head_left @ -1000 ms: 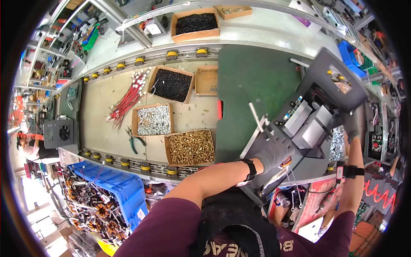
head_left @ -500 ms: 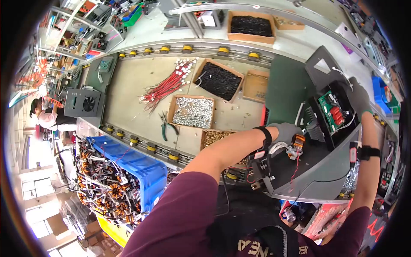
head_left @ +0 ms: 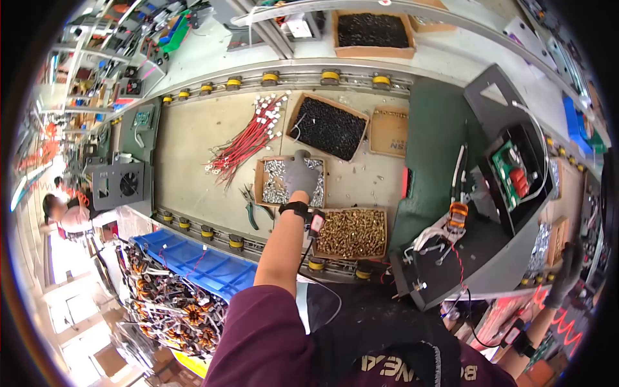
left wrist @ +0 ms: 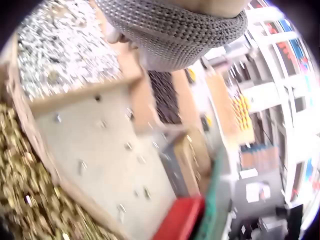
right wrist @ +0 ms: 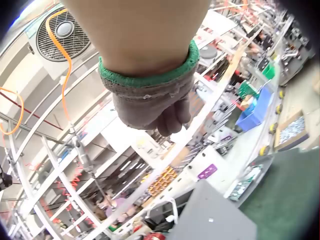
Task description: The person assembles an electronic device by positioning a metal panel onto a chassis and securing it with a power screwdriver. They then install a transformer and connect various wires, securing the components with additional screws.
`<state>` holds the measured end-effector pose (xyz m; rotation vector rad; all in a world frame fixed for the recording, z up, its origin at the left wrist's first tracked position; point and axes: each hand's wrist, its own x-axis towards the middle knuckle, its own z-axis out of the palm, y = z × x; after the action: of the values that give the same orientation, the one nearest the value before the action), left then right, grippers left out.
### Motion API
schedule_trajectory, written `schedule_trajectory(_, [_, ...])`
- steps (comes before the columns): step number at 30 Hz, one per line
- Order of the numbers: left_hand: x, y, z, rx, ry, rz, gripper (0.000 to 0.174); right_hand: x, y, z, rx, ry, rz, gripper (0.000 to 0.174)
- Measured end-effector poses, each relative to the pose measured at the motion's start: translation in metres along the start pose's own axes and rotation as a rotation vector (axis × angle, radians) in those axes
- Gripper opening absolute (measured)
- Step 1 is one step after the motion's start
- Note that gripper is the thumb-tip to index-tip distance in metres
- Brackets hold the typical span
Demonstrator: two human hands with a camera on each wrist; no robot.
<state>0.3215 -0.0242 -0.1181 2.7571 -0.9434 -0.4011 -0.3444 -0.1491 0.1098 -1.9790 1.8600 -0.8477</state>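
Note:
My gloved left hand (head_left: 302,175) is over the cardboard box of silver screws (head_left: 275,184), its fingertips hidden; the left wrist view shows part of the glove (left wrist: 165,42) beside the silver screws (left wrist: 65,50). My right hand (head_left: 566,274) is away from the table at the far right; in the right wrist view its gloved fingers (right wrist: 172,117) hang loosely curled with nothing in them. The grey metal casing (head_left: 474,261) lies on the green board, holding a green circuit board (head_left: 509,169), an orange-wound coil (head_left: 458,217) and wires.
Brass parts fill a box (head_left: 353,233) beside the silver screws. Black screws (head_left: 329,126), red cables (head_left: 248,138) and pliers (head_left: 253,206) lie behind and left. A blue bin (head_left: 193,258) stands below the table's edge. An air tool (right wrist: 82,155) hangs near my right hand.
My left hand has left the casing and moved left to the silver screws. My right hand has let go of the casing's upper part and dropped to the far right.

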Motion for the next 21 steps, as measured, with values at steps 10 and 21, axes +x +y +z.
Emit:
schedule_trajectory(10, [-0.001,-0.06,0.041,0.041,-0.038,0.439,0.048,-0.229,-0.067,0.057,0.615,-0.12,0.768,0.021])
schedule_trajectory(21, [0.012,-0.102,-0.029,-0.521,-0.216,0.328,0.028,-0.281,0.134,-0.055,-0.651,-0.6,0.485,0.023])
